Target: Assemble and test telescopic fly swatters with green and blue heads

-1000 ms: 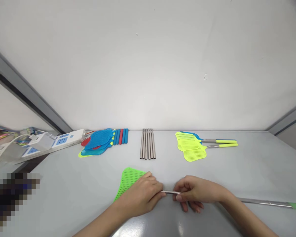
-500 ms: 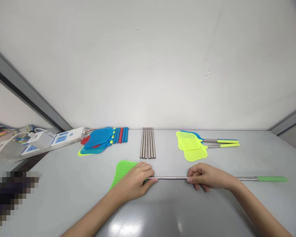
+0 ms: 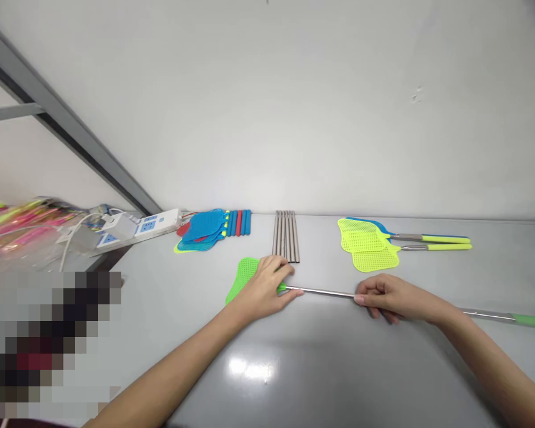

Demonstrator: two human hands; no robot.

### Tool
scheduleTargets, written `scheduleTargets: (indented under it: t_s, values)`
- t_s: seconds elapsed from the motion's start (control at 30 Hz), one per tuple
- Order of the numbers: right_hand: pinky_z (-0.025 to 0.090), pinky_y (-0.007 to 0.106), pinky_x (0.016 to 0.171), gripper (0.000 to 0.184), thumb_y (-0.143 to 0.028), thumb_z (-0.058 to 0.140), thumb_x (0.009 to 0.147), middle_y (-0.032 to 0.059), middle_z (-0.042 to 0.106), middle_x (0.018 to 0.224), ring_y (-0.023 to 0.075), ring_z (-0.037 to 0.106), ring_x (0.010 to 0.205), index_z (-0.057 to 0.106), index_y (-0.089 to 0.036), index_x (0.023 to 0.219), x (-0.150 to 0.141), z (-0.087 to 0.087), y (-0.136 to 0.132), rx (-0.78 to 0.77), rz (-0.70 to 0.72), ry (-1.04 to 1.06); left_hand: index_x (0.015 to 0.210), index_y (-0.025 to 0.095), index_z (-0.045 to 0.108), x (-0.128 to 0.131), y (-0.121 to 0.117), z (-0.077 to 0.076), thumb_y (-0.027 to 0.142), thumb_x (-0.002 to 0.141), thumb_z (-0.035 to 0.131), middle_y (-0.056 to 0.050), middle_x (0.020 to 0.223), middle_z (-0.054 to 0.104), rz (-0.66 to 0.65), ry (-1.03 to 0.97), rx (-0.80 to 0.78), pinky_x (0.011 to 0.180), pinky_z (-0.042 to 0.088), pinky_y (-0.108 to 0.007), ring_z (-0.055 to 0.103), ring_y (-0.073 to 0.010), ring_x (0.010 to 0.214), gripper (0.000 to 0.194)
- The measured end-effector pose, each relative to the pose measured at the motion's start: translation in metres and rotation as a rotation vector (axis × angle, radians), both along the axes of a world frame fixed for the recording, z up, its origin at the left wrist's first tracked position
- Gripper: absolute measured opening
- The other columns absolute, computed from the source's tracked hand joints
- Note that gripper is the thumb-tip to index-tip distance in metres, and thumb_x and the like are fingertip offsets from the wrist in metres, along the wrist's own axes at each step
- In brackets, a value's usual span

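Observation:
A green fly swatter [image 3: 321,291] with a long metal rod lies across the table in front of me. My left hand [image 3: 270,285] rests over its mesh head at the neck, thumb and fingers spread apart, hiding part of the mesh. Between thumb and finger, my right hand [image 3: 383,299] pinches the thin rod near its middle. Beyond my right wrist the thicker rod section continues to a green handle [image 3: 532,321], cut off by the picture edge.
Several metal tubes [image 3: 286,236] lie side by side behind my left hand. Blue, red and yellow swatter heads [image 3: 207,229] are stacked at left, beside short coloured handles [image 3: 239,223]. Yellow and blue swatters [image 3: 370,246] lie at right. A power strip [image 3: 160,223] stands at the left edge.
My left hand has loosened from the neck of the swatter and its fingers have spread. My right hand slid rightward along the rod, exposing more of it. The camera view has shifted.

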State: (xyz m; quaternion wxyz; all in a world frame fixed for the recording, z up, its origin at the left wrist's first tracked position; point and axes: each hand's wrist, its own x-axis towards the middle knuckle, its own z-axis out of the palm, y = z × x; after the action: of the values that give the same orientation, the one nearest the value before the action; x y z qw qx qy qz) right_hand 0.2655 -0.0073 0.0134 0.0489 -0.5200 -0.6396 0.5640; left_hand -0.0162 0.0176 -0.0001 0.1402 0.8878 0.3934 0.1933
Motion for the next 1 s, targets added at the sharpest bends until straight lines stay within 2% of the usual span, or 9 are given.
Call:
scheduleTargets:
  t_s: [0.23,0.73,1.0]
  values:
    - [0.027,0.019,0.038,0.039,-0.055,0.049,0.076,0.0004,0.057,0.062,0.0061,0.043,0.039,0.054,-0.017,0.070,0.0006,0.0010,-0.0003,-0.012,0.008,-0.022,0.104,0.018,0.048,0.0016,0.0004,-0.0010,0.043,0.078,0.056,-0.007,0.108,0.047,0.004,-0.007,-0.017,0.091,0.037,-0.034,0.043,-0.0210,0.103,0.036]
    - [0.025,0.018,0.037,0.042,-0.058,0.049,0.074,0.0006,0.057,0.063,0.0062,0.044,0.039,0.053,-0.016,0.072,-0.0010,0.0011,0.0005,-0.009,0.006,-0.030,0.110,0.019,0.046,0.0005,0.0005,-0.0013,0.040,0.081,0.053,-0.008,0.112,0.046,-0.021,-0.015,-0.026,0.092,0.036,-0.035,0.042,-0.0216,0.106,0.037]
    - [0.025,0.018,0.037,0.038,-0.054,0.049,0.076,0.0000,0.058,0.062,0.0057,0.043,0.038,0.054,-0.017,0.072,-0.0007,0.0007,0.0003,0.000,0.004,-0.019,0.109,0.020,0.049,0.0013,0.0000,0.0009,0.039,0.080,0.055,-0.008,0.111,0.048,-0.016,-0.018,0.003,0.091,0.037,-0.036,0.044,-0.0229,0.106,0.035]
